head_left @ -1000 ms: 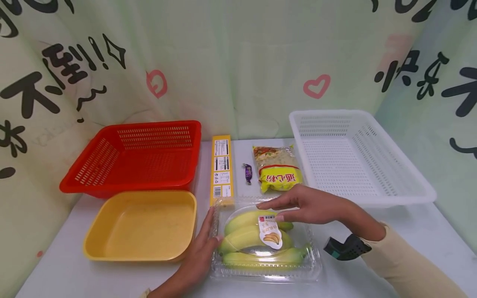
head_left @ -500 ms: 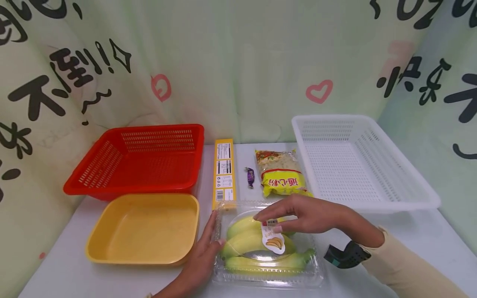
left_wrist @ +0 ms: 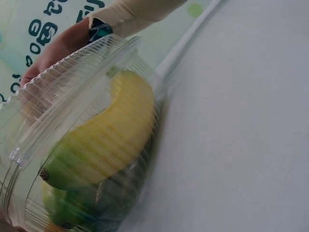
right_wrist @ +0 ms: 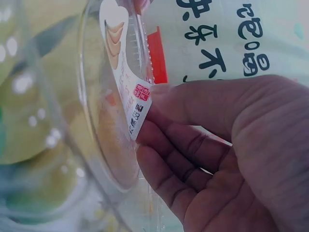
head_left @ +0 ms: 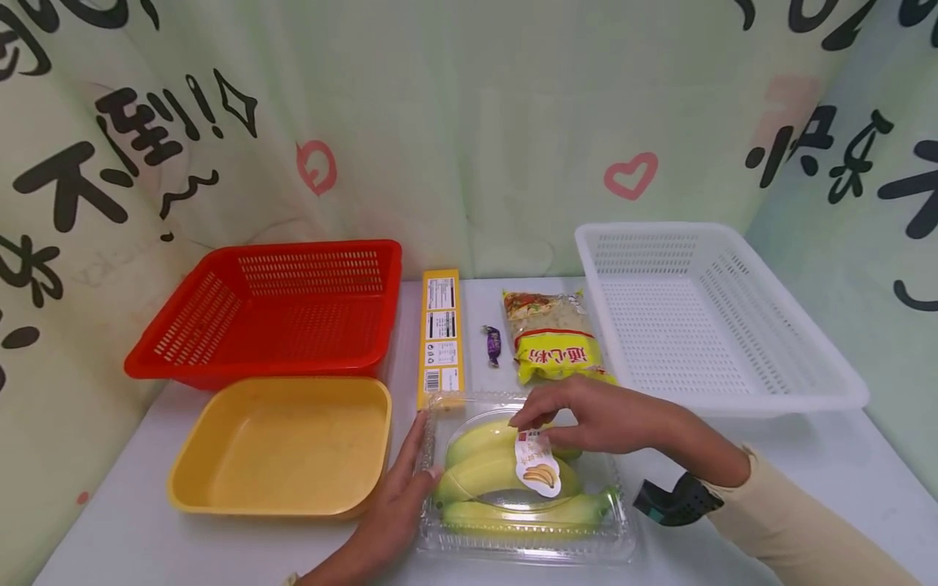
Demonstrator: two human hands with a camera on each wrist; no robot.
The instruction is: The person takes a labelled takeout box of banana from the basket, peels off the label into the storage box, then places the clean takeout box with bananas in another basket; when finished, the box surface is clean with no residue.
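A clear plastic clamshell box [head_left: 619, 533] holding several yellow-green bananas [head_left: 476, 478] lies on the table in front of me. A white sticker [head_left: 537, 468] with a banana picture is on its lid. My right hand [head_left: 597, 415] reaches over the lid, thumb and fingers pinching the sticker's top end. In the right wrist view that end of the sticker [right_wrist: 137, 108] stands up from the plastic between thumb and fingertips. Along the box's left side rests my left hand [head_left: 396, 496], fingers extended, thumb at the lid's edge. The left wrist view shows a banana [left_wrist: 108, 130] through the ribbed wall.
A red basket [head_left: 366, 358] and a yellow tub [head_left: 286, 448] stand at left. Behind the box lie a yellow carton [head_left: 440, 325], a purple-wrapped candy [head_left: 493, 346] and a yellow-labelled pasta bag [head_left: 553, 342]. A white basket [head_left: 733, 400] stands at back right.
My right hand's fingers have curled in from a flatter pose and closed on the sticker's top end. The left hand stays against the box. The head view has shifted slightly.
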